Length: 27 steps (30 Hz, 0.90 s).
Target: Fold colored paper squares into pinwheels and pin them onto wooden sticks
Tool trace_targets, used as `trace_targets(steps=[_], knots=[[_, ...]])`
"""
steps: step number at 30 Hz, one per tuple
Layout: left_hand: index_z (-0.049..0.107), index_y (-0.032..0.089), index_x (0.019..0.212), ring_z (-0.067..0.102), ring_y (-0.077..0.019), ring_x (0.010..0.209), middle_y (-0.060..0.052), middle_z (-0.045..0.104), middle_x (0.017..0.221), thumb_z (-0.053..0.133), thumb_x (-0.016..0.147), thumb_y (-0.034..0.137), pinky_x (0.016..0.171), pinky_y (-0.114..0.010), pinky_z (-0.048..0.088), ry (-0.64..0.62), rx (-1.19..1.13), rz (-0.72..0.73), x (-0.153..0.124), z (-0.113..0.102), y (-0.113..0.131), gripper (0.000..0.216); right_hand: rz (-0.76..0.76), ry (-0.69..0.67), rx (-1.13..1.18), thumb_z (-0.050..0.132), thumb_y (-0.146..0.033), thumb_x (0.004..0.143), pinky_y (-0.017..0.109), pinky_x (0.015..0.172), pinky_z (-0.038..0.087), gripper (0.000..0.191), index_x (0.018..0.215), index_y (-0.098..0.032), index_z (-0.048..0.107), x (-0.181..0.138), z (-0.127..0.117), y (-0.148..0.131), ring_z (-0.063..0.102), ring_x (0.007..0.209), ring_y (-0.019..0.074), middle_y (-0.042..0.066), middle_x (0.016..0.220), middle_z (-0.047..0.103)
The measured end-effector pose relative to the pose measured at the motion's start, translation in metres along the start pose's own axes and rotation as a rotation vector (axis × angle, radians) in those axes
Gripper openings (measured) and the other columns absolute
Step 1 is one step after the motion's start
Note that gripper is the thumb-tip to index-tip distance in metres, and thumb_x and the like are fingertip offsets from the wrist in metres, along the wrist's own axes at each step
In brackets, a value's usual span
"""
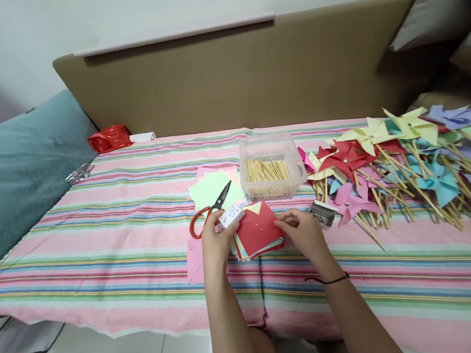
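Note:
My left hand (215, 242) grips a small white printed box (232, 216), held over the left edge of a stack of square coloured papers. On top of that stack is a red paper square (259, 231) with a pale yellow corner piece and tiny light dots. Thumb and fingers of my right hand (302, 228) are closed at the right edge of the red paper. Orange-handled scissors (211, 209) lie beside my left hand on a pale green paper (211, 190). A pink paper (194, 261) is partly hidden by my left wrist.
Behind the papers stands a clear plastic box (270, 143) of short wooden sticks (266, 168). A metal-and-white container (323, 213) is right of my hand. Many finished paper pinwheels (349, 157) are piled at the right. A red plastic bag (109, 139) sits at the far left.

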<state>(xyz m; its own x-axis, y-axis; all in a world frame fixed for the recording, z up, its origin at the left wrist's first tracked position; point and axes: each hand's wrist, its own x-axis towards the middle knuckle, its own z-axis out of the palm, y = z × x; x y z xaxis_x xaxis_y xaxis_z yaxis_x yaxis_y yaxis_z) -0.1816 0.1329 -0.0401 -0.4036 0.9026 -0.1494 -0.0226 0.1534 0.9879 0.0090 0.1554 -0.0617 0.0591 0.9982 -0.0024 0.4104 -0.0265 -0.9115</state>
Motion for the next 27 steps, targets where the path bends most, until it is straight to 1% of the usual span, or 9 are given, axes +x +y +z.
trace_targets(steps=[4,8,10,13,17,19,22,24,27], knots=[[0.062,0.017,0.09,0.062,-0.019,0.084,-0.004,0.064,0.091,0.073,0.058,0.027,0.074,-0.029,0.046,-0.015,0.032,0.014,0.0,0.0,0.0,0.036,-0.011,0.023,0.026,0.062,-0.037,0.072,0.033,0.061,0.046,0.018,0.064,-0.021,0.057,0.0,-0.003,-0.002,0.064,0.063,0.0221,0.004,0.063,0.069],[0.06,0.017,0.097,0.062,-0.0191,0.082,-0.004,0.064,0.091,0.073,0.06,0.028,0.071,-0.029,0.048,-0.031,0.036,-0.006,0.0,0.001,-0.001,0.04,-0.007,0.092,0.071,0.063,-0.038,0.073,0.034,0.064,0.048,0.019,0.074,-0.02,0.059,0.0,-0.01,0.002,0.065,0.067,0.0225,0.005,0.067,0.07],[0.06,0.017,0.096,0.061,-0.0189,0.082,-0.004,0.064,0.09,0.072,0.062,0.028,0.071,-0.029,0.047,-0.042,0.067,0.006,0.001,0.001,-0.002,0.038,0.0,0.13,0.096,0.063,-0.04,0.074,0.034,0.065,0.049,0.021,0.079,-0.019,0.059,-0.001,-0.016,0.005,0.066,0.069,0.0221,0.006,0.069,0.07],[0.06,0.018,0.094,0.062,-0.0192,0.084,-0.004,0.065,0.093,0.071,0.062,0.027,0.072,-0.029,0.047,-0.025,0.121,0.018,0.001,0.001,-0.003,0.035,0.008,0.167,0.189,0.066,-0.04,0.073,0.031,0.063,0.05,0.024,0.081,-0.019,0.06,-0.003,-0.029,0.009,0.065,0.068,0.0201,0.005,0.07,0.069],[0.062,0.02,0.094,0.062,-0.0205,0.085,-0.003,0.067,0.091,0.069,0.066,0.025,0.074,-0.03,0.045,-0.018,0.299,0.042,-0.001,0.005,0.0,0.029,0.044,0.205,0.385,0.075,-0.039,0.068,0.027,0.058,0.049,0.028,0.083,-0.019,0.064,-0.008,-0.046,0.011,0.064,0.065,0.0168,0.003,0.07,0.07],[0.064,0.022,0.094,0.063,-0.0212,0.083,-0.002,0.069,0.09,0.071,0.066,0.023,0.073,-0.03,0.044,-0.021,0.433,0.016,-0.003,0.01,0.004,0.028,0.069,0.243,0.462,0.078,-0.037,0.064,0.025,0.056,0.049,0.03,0.084,-0.019,0.066,-0.01,-0.053,0.011,0.063,0.063,0.0152,0.002,0.07,0.071],[0.065,0.023,0.092,0.064,-0.0232,0.083,-0.003,0.071,0.088,0.073,0.065,0.019,0.07,-0.031,0.043,-0.05,0.569,-0.016,-0.006,0.018,0.008,0.028,0.068,0.309,0.534,0.081,-0.035,0.062,0.025,0.06,0.05,0.029,0.083,-0.02,0.068,-0.013,-0.062,0.01,0.064,0.065,0.0143,0.002,0.072,0.071],[0.066,0.023,0.089,0.063,-0.0234,0.084,-0.004,0.07,0.088,0.074,0.064,0.014,0.069,-0.031,0.043,-0.068,0.625,0.02,-0.005,0.022,0.006,0.028,0.066,0.33,0.573,0.081,-0.034,0.062,0.026,0.063,0.051,0.028,0.082,-0.02,0.068,-0.015,-0.065,0.008,0.064,0.066,0.0141,0.001,0.072,0.071],[0.068,0.021,0.088,0.061,-0.0225,0.085,-0.006,0.065,0.093,0.074,0.06,0.007,0.074,-0.032,0.044,-0.069,0.694,0.101,-0.002,0.027,-0.001,0.032,0.064,0.33,0.64,0.082,-0.034,0.061,0.026,0.064,0.051,0.029,0.082,-0.02,0.068,-0.017,-0.068,0.005,0.063,0.064,0.0129,-0.001,0.07,0.069]])
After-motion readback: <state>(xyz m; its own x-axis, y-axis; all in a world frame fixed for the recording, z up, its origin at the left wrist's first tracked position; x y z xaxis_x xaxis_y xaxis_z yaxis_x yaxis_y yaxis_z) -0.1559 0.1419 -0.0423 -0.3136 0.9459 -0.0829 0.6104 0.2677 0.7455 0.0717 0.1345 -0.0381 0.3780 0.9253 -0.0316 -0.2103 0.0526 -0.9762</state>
